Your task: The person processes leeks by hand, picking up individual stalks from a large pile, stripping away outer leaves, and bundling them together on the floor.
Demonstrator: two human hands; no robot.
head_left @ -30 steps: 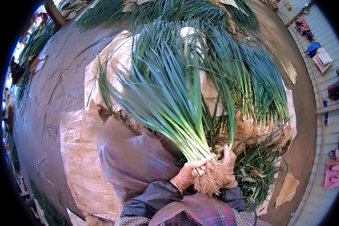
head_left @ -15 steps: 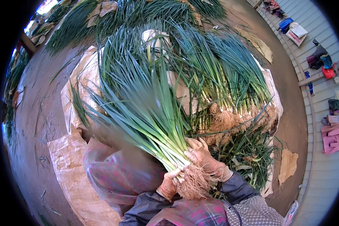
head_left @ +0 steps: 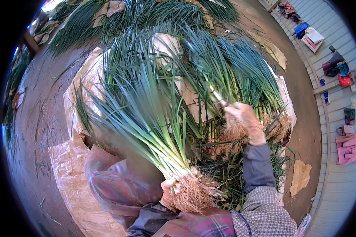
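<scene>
My left hand (head_left: 168,196) is wrapped around the root end of a thick bunch of green onions (head_left: 162,146). The white bases and a mass of pale brown roots (head_left: 195,193) stick out beside it, over my lap, and the long leaves fan away to the far left. My right hand (head_left: 246,117) reaches out to the right, its fingers closed on the white lower part of a green onion (head_left: 216,94), slightly smeared by motion. Around that hand lies a pile of rooted green onions (head_left: 261,91), with roots toward me.
Loose trimmed leaves (head_left: 233,173) lie between me and the pile. Beneath everything are tan sheets (head_left: 73,177) on a brown floor (head_left: 39,118). More green onions (head_left: 166,15) are heaped at the far side. Bags and cloths hang along a pale ribbed wall (head_left: 340,114) at right.
My right hand has left the bunch and moved forward and right to the pile, where it now grips a green onion. My left hand still holds the bunch, tilted slightly differently.
</scene>
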